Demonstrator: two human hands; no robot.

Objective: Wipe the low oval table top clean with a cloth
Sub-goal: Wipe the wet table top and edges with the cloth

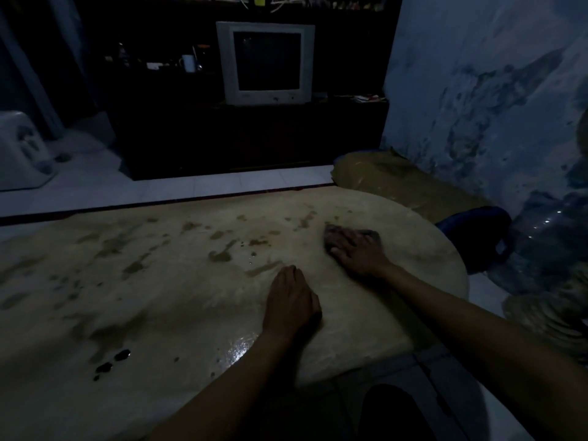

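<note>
Pressing cloth (331,232) to table (159,297), right hand (356,251)

Right hand (358,249): lies flat, palm down, pressing a dark cloth (370,234) onto the bench (159,297).
Left hand (291,300): rests palm down on the bench, nearer the person.
Bench top: blotched with wet streaks and dark spots.
Beyond: a television (267,63).

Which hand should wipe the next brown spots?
The right hand: it presses the cloth flat, with brown stains just to its left. The left hand rests bare on the table top.
</note>
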